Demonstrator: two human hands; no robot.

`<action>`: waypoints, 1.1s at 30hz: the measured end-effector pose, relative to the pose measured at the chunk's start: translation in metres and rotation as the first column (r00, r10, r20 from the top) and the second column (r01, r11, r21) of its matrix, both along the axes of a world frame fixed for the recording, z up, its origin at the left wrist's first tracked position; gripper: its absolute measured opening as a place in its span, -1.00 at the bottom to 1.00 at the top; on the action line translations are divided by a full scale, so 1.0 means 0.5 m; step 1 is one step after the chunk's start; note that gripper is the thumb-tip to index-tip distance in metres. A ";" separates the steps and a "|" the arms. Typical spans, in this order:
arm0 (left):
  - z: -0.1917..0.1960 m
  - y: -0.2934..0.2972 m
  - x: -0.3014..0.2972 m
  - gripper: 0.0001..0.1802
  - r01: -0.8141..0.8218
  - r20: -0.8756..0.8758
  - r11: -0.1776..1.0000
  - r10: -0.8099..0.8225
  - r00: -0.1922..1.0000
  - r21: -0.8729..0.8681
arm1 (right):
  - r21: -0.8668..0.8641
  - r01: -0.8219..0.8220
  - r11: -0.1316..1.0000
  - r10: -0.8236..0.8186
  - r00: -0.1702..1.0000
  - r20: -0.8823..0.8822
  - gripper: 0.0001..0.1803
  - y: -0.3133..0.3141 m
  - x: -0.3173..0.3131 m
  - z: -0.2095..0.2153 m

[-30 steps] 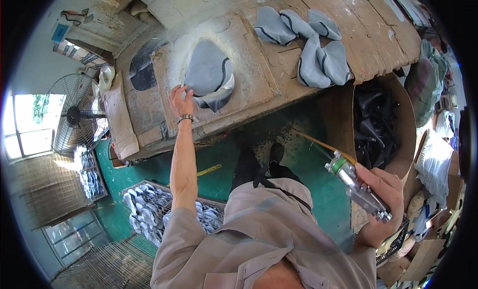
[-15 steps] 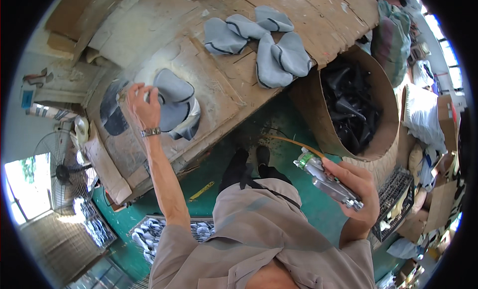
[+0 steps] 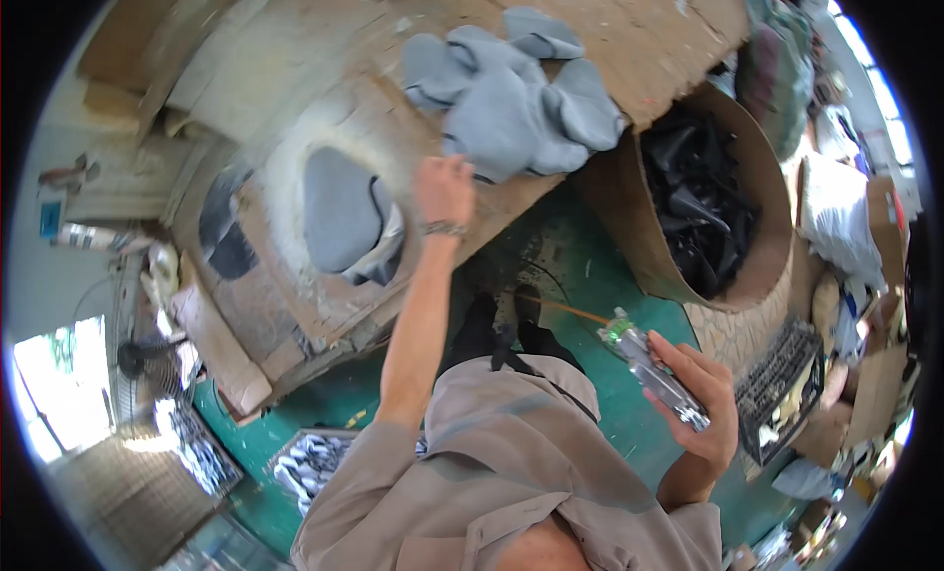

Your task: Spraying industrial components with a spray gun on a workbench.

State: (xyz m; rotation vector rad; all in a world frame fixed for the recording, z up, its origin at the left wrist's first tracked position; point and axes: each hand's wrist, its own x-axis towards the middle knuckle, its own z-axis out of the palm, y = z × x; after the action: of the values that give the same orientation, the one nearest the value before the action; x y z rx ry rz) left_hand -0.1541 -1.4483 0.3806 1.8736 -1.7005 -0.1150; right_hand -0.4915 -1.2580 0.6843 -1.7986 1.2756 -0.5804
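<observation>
My left hand [image 3: 444,189] reaches out over the worn wooden workbench [image 3: 295,109], at the near edge of a heap of grey fabric pieces [image 3: 511,94]; whether it grips one I cannot tell. To its left a single grey padded piece [image 3: 339,217] lies on a dusty white patch of the board. My right hand [image 3: 698,399] is held low by my side, shut on a metal spray gun [image 3: 654,372] with a green part at its nozzle and a thin orange hose behind it.
A big brown cardboard drum [image 3: 757,168] full of black pieces stands right of the bench. Bags and boxes crowd the far right. A crate of dark and white items [image 3: 305,463] sits on the green floor at lower left, and a fan [image 3: 138,360] beside it.
My left hand has left the single grey piece and moved right to the heap of grey pieces. The view has swung, and the right hand still holds the spray gun.
</observation>
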 end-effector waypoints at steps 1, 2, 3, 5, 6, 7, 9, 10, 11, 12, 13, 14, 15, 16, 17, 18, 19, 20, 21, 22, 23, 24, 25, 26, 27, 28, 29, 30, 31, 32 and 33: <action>-0.053 -0.001 -0.020 -0.72 -0.002 -0.057 0.976 0.014 0.998 0.218 | 0.024 0.000 1.000 0.001 0.998 -0.070 -0.12 0.001 0.004 0.005; -0.094 0.002 -0.031 -0.62 -0.019 -0.306 0.962 0.106 0.946 0.273 | -0.025 -0.039 0.999 0.039 0.999 -0.008 -0.12 0.001 0.010 0.007; -0.123 0.005 -0.039 -0.50 0.013 -0.516 0.888 0.255 0.818 0.460 | -0.017 -0.041 0.999 0.041 0.999 -0.002 -0.21 0.003 0.013 0.016; -0.157 0.027 -0.053 -0.39 0.037 -0.847 0.933 0.309 0.433 0.359 | -0.010 -0.011 1.000 0.011 0.998 0.062 -0.31 0.005 0.022 0.032; -0.164 0.040 -0.058 -0.23 0.057 -0.954 0.957 0.290 -0.073 0.286 | -0.002 -0.028 1.000 0.028 0.998 0.057 -0.31 0.005 0.026 0.038; -0.167 0.047 -0.050 -0.14 0.131 -0.942 0.953 0.294 -0.162 0.275 | -0.007 -0.028 1.000 0.028 0.998 0.056 -0.26 0.005 0.030 0.043; -0.167 0.073 -0.056 -0.14 0.018 -0.872 0.961 0.257 -0.416 0.275 | -0.014 -0.040 0.999 0.041 0.998 0.050 -0.13 0.004 0.037 0.050; -0.167 0.078 -0.062 -0.13 -0.089 -0.756 0.942 0.200 -0.623 0.322 | -0.034 -0.064 0.997 0.065 0.998 0.020 -0.15 0.003 0.040 0.052; -0.169 0.086 -0.069 -0.13 -0.097 -0.762 0.950 0.174 -0.623 0.296 | -0.047 -0.085 0.995 0.086 0.996 0.019 -0.18 0.000 0.043 0.052; -0.172 0.101 -0.079 -0.18 -0.150 -0.740 0.928 0.166 -0.652 0.341 | -0.052 -0.097 0.994 0.097 0.995 -0.007 -0.18 -0.003 0.046 0.052; -0.177 0.122 -0.084 -0.22 -0.199 -0.713 0.893 0.171 -0.681 0.404 | -0.095 -0.121 0.988 0.122 0.993 0.004 -0.21 -0.006 0.049 0.053; -0.184 0.153 -0.083 -0.22 -0.205 -0.716 0.896 0.158 -0.680 0.393 | -0.137 -0.141 0.980 0.144 0.989 0.015 -0.24 -0.008 0.053 0.054; -0.192 0.191 -0.084 -0.31 -0.089 -0.758 0.944 0.197 -0.622 0.319 | -0.131 -0.145 0.981 0.148 0.989 0.015 -0.24 -0.009 0.056 0.057; -0.200 0.231 -0.086 -0.39 0.036 -0.787 0.954 0.268 -0.555 0.299 | -0.138 -0.149 0.979 0.151 0.989 0.006 -0.25 -0.011 0.058 0.060; -0.210 0.279 -0.076 -0.55 0.168 -0.823 0.955 0.296 -0.485 0.244 | -0.133 -0.125 0.983 0.124 0.992 -0.015 -0.27 -0.012 0.060 0.064; -0.222 0.332 -0.061 -0.55 0.252 -0.855 0.928 0.356 -0.378 0.275 | -0.142 -0.154 0.978 0.155 0.988 -0.002 -0.27 -0.012 0.061 0.067; -0.237 0.387 -0.042 -0.56 0.326 -0.883 0.899 0.384 -0.271 0.291 | -0.124 -0.100 0.987 0.102 0.995 0.015 -0.36 -0.013 0.060 0.069; -0.254 0.446 -0.020 -0.57 0.309 -0.872 0.861 0.464 -0.153 0.404 | -0.109 -0.082 0.991 0.089 0.994 0.064 -0.43 -0.014 0.058 0.071; -0.273 0.509 0.005 -0.58 0.280 -0.860 0.832 0.509 -0.044 0.478 | -0.103 -0.055 0.993 0.058 0.998 0.032 -0.43 -0.016 0.055 0.072; -0.294 0.571 0.030 -0.60 0.203 -0.797 0.779 0.604 0.017 0.594 | -0.178 -0.127 0.976 0.131 0.991 0.012 -0.34 -0.019 0.051 0.073; -0.312 0.637 0.064 -0.62 0.143 -0.729 0.729 0.682 -0.058 0.670 | -0.233 -0.154 0.960 0.166 0.986 0.032 -0.29 -0.022 0.048 0.071; -0.330 0.704 0.076 -0.62 0.028 -0.672 0.671 0.741 0.014 0.741 | -0.252 -0.206 0.946 0.210 0.978 -0.009 -0.23 -0.026 0.046 0.070; -0.345 0.767 0.094 -0.63 -0.047 -0.603 0.603 0.797 0.002 0.796 | -0.271 -0.217 0.938 0.217 0.976 -0.031 -0.21 -0.025 0.046 0.070; -0.355 0.827 0.113 -0.63 -0.081 -0.556 0.553 0.831 -0.022 0.829 | -0.254 -0.232 0.939 0.222 0.973 -0.069 -0.16 -0.023 0.049 0.073; -0.364 0.882 0.128 -0.64 -0.115 -0.507 0.498 0.859 -0.072 0.859 | -0.271 -0.247 0.930 0.221 0.967 -0.125 -0.11 -0.023 0.056 0.074; -0.373 0.932 0.138 -0.69 -0.162 -0.478 0.457 0.867 -0.140 0.875 | -0.220 -0.263 0.940 0.234 0.961 -0.146 -0.06 -0.018 0.064 0.082; -0.382 0.978 0.147 -0.69 -0.183 -0.440 0.409 0.880 -0.179 0.894 | -0.236 -0.209 0.949 0.188 0.976 -0.110 -0.06 -0.013 0.081 0.084; -0.389 1.018 0.152 -0.71 -0.197 -0.448 0.412 0.872 -0.198 0.890 | -0.249 -0.188 0.950 0.165 0.980 -0.109 -0.07 -0.009 0.102 0.089; -0.397 1.050 0.158 -0.72 -0.213 -0.383 0.343 0.903 -0.195 0.915 | -0.261 -0.167 0.951 0.143 0.984 -0.108 -0.08 -0.005 0.125 0.096; -0.401 1.079 0.165 -0.71 -0.210 -0.401 0.359 0.892 -0.210 0.909 | -0.274 -0.146 0.951 0.121 0.987 -0.106 -0.09 -0.002 0.150 0.102; -0.406 1.102 0.172 -0.69 -0.197 -0.333 0.291 0.915 -0.229 0.936 | -0.215 -0.153 0.965 0.147 0.988 -0.043 -0.32 0.001 0.171 0.116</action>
State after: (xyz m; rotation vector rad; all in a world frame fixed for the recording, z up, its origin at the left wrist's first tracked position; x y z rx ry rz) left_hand -0.0679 -0.8971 0.1775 2.0091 0.5320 -1.2484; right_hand -0.4058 -1.2575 0.7425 -2.0702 1.1159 -0.6322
